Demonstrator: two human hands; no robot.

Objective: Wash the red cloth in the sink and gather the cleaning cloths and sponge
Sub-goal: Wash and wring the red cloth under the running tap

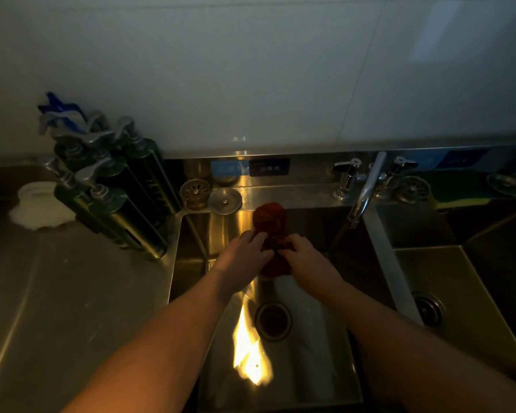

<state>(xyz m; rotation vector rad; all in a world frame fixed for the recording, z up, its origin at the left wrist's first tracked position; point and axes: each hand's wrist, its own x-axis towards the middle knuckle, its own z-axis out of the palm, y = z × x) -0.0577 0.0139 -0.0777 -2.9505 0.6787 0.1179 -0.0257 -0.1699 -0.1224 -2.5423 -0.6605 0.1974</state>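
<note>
The red cloth (270, 223) is bunched up above the left sink basin (191, 263). My left hand (245, 254) and my right hand (306, 257) both grip it from either side, fingers closed into the fabric. A white cloth (307, 317) lies on the basin floor beside the drain (273, 320). Another white cloth (39, 207) sits on the counter at the left. A green and yellow sponge (462, 195) rests on the ledge at the back right.
Several dark pump bottles (125, 198) stand at the sink's left corner. A strainer (195, 192) and a plug (224, 200) lie on the back ledge. The faucet (367, 189) hangs over the divider, with a second basin (447, 293) to the right.
</note>
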